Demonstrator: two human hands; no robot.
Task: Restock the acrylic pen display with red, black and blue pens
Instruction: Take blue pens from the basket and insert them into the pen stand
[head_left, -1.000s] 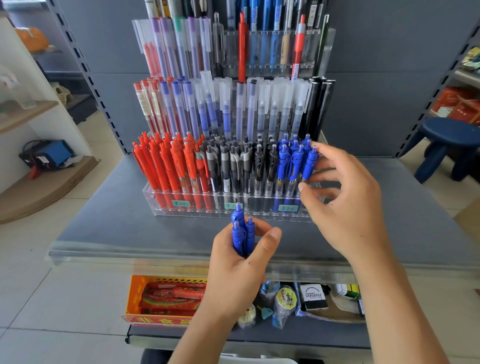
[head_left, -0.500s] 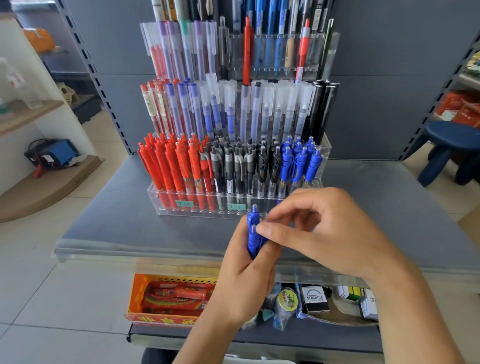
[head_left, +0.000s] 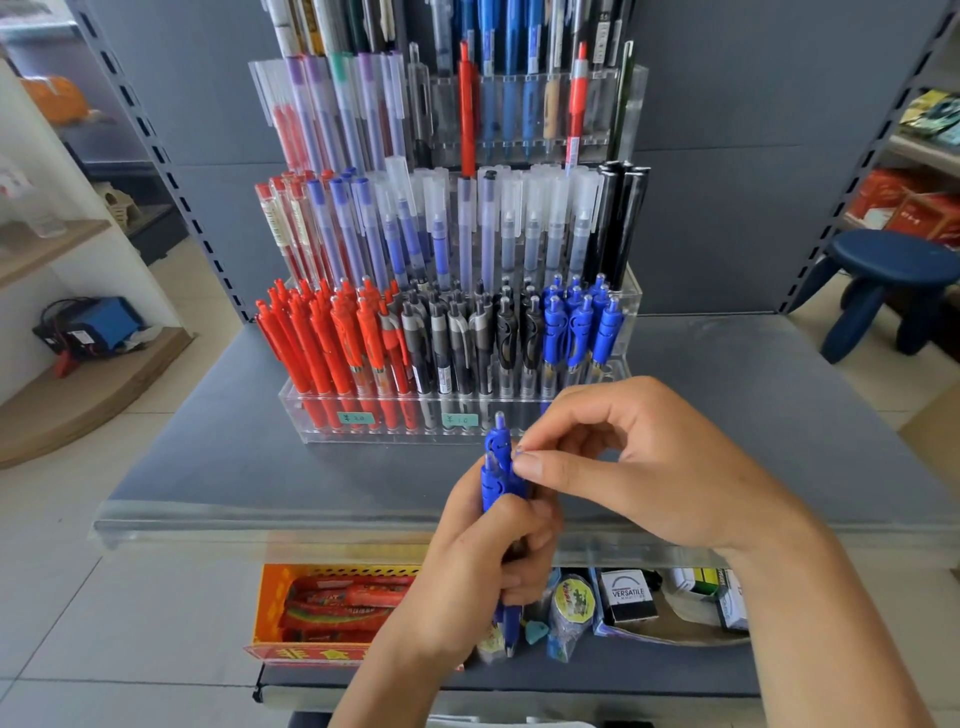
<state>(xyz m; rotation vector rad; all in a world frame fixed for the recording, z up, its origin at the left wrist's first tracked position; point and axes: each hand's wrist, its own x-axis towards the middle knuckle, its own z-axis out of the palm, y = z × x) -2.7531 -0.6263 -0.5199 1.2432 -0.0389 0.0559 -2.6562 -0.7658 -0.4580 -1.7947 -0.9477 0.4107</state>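
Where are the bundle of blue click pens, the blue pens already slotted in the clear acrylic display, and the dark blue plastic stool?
bundle of blue click pens (head_left: 496, 470): head view, clip end.
slotted blue pens (head_left: 577, 332): head view, clip.
dark blue plastic stool (head_left: 891, 257): head view, seat.

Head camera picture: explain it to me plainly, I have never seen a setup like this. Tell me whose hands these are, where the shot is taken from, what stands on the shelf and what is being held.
There is no machine here. A person wears a camera on the head, so you look forward and down at their own two hands. On the grey shelf stands a clear acrylic pen display. Its front row holds red pens, then black pens, then blue pens; taller pens fill the tiers behind. The left hand grips a small bundle of blue pens, upright. The right hand pinches the top of one pen in that bundle, probably to pull it out for the display.
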